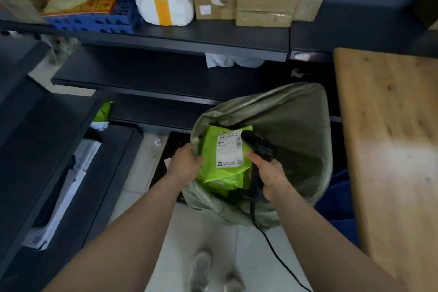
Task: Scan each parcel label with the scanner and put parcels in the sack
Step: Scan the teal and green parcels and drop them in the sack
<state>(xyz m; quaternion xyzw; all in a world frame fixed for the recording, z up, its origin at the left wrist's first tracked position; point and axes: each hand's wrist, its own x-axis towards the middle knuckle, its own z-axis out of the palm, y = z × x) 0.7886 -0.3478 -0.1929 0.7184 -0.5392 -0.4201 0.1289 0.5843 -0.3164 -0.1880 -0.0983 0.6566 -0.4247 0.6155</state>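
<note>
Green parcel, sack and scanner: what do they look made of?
The green parcel: likely thin plastic mailer film, slightly glossy, creased, with a white paper-looking label. The sack: probably woven plastic or cloth, matte olive, slumping in soft folds; the weave is too blurred to tell. The scanner: hard black plastic by its look, with slight sheen.

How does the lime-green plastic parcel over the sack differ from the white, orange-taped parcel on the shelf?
The lime-green plastic parcel is flat; the white, orange-taped parcel is bulgy. The green one is held by the left hand over the olive sack; the white one rests on the dark shelf. Both are soft-wrapped.
</note>
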